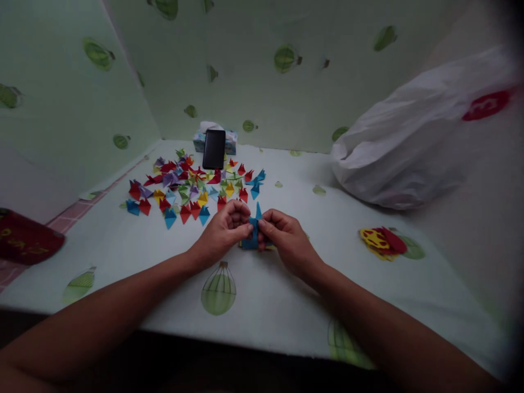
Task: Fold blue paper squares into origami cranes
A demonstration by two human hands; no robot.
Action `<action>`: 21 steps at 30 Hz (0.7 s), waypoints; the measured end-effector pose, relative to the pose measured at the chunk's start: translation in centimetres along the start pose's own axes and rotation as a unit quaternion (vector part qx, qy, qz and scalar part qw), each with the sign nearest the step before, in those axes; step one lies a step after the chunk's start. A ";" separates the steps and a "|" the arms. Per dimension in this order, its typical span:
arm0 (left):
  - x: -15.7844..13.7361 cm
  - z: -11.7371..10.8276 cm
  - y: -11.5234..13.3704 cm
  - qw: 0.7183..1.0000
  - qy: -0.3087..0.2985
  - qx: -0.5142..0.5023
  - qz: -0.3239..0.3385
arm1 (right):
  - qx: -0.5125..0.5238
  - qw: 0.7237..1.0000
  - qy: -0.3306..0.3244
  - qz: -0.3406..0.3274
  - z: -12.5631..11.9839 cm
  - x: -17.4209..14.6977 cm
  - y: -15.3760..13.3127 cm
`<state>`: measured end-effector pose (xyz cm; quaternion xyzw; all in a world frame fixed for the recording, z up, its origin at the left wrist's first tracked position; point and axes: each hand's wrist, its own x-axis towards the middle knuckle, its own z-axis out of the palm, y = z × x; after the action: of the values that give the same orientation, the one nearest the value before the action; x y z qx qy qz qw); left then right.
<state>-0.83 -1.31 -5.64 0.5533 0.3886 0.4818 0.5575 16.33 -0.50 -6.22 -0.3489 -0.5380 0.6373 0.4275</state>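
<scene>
Between my two hands is a small piece of folded blue paper (258, 212), one narrow point sticking up. My left hand (229, 229) pinches its left side with thumb and fingers, while my right hand (286, 234) grips the right side. Fingertips cover part of the folds. Directly beneath the hands lies more blue paper (249, 243), and whether it joins the held piece I cannot tell. Beyond my left hand, a crowd of folded paper cranes (192, 185) in red, blue, yellow, green and purple spreads over the table.
A black phone (214, 149) leans on a tissue box (231, 142) at the back. On the right are a white plastic bag (401, 136) and red and yellow cutouts (381, 243). A dark red packet (28, 237) sits at the left edge of the table (164, 305).
</scene>
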 end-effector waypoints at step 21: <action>-0.5 0.1 -0.6 0.983 0.037 0.162 0.073 | 0.055 0.996 0.060 -0.019 0.6 -0.2 0.5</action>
<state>-0.77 -1.77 -6.23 0.6445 0.4407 0.4722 0.4092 15.74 -0.97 -6.59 -0.3523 -0.4816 0.6357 0.4898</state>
